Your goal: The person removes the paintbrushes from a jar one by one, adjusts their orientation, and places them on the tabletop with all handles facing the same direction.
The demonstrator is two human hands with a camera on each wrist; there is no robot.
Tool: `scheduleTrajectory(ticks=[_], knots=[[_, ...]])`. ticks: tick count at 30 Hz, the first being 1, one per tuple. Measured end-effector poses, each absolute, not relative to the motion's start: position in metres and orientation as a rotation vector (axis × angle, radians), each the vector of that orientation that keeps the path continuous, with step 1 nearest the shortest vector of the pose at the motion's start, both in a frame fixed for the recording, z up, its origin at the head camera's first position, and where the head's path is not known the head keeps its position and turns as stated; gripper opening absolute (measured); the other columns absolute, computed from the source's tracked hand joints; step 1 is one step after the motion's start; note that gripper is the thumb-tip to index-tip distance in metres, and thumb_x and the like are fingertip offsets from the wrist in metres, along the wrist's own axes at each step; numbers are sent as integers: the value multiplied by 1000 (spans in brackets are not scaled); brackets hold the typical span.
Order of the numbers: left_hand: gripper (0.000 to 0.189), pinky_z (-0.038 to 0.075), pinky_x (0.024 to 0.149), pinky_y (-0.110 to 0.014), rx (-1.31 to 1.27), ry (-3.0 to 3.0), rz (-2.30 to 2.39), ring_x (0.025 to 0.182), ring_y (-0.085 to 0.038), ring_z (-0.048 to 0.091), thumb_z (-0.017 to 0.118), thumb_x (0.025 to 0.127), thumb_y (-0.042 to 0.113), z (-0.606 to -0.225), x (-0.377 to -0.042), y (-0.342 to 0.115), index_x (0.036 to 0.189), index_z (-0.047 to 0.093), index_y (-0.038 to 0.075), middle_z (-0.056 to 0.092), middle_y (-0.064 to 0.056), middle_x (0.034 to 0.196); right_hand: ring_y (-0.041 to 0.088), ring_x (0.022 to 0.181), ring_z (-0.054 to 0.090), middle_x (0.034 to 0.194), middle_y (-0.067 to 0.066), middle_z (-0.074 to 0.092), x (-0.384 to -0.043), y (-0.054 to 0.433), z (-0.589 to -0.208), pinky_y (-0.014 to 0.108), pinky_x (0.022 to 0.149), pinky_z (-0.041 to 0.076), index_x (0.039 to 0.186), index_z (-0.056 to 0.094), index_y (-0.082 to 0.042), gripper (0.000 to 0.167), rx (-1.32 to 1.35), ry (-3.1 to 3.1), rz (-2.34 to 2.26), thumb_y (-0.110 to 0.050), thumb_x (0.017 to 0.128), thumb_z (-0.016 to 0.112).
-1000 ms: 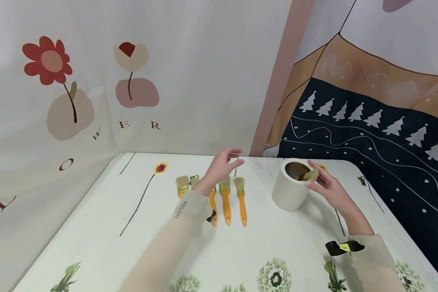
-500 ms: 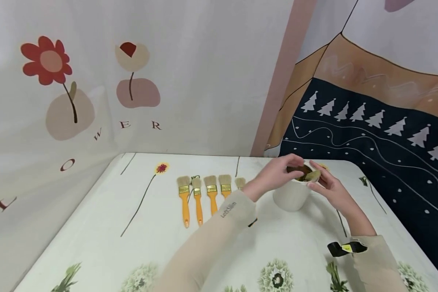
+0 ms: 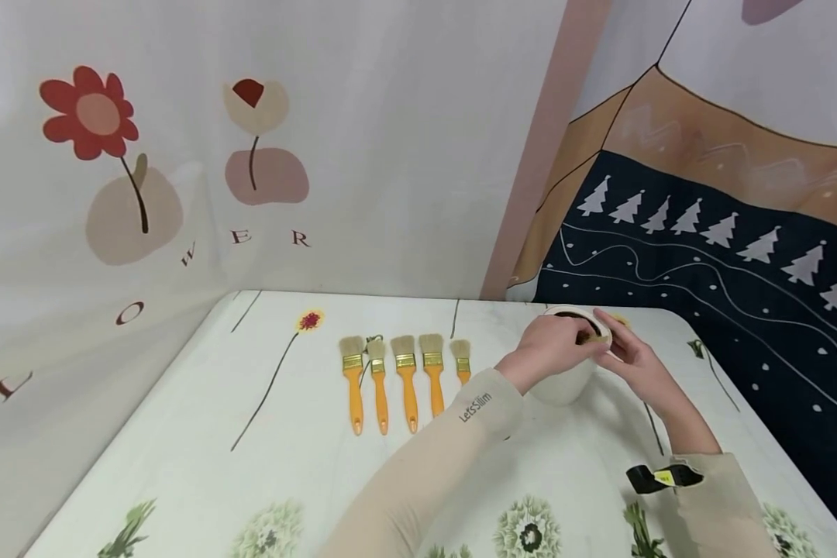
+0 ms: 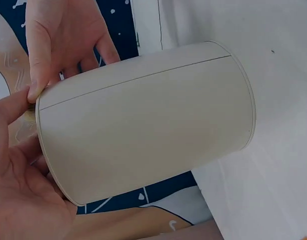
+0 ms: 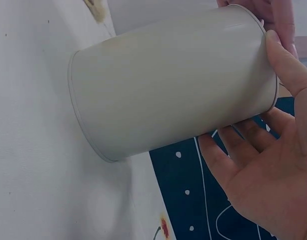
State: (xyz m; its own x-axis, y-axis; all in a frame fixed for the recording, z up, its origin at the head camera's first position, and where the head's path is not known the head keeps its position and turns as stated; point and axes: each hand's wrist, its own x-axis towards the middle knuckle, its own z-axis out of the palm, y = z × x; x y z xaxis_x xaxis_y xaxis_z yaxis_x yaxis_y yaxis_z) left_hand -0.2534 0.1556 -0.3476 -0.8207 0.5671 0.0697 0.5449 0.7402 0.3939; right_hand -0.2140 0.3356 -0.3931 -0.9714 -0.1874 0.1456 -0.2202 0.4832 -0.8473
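A white cylindrical container (image 3: 563,386) stands on the right part of the table, its dark opening facing up. My right hand (image 3: 639,373) grips its rim from the right, thumb at the near side and fingers around the outer wall, as the right wrist view shows of the container (image 5: 168,85). Over the opening, my left hand (image 3: 551,347) has its fingers inside and pinches the bristle end of a paintbrush (image 3: 586,338). The rest of that brush is hidden in the container. In the left wrist view pale bristles (image 4: 28,116) show between thumb and fingers.
Several paintbrushes with orange handles (image 3: 408,380) lie in a row left of the container, bristles pointing away. My left sleeve (image 3: 453,442) covers part of the rightmost one. A white flowered cloth covers the table (image 3: 181,403); printed curtains (image 3: 390,155) hang behind.
My left hand has moved right from above the row of brushes to the container, and its fingers have gone into the opening and onto the paintbrush. My right hand stays on the rim.
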Motion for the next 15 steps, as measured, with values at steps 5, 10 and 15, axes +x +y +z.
scheduleTrajectory(ticks=[5, 10, 15], knots=[[33, 39, 65, -13, 954, 2866, 691, 75, 1, 53, 47, 102, 52, -348, -254, 154, 106, 71, 31, 63, 19, 83, 17, 149, 28, 167, 18, 10, -215, 335, -394, -2, 93, 38, 161, 12, -21, 71, 366, -2681, 1540, -24, 104, 53], [33, 39, 65, -15, 951, 2878, 685, 73, -3, 53, 44, 106, 44, -345, -255, 153, 114, 72, 28, 60, 14, 74, 20, 150, 27, 167, 19, 9, -215, 335, -392, -2, 93, 38, 161, 11, -21, 70, 380, -2667, 1545, -23, 105, 52], [34, 39, 69, -15, 886, 2848, 731, 78, -3, 53, 45, 105, 44, -345, -255, 154, 127, 69, 32, 66, 16, 88, 21, 149, 29, 167, 19, 10, -214, 335, -394, -2, 92, 39, 161, 12, -21, 71, 359, -2680, 1536, -24, 104, 53]])
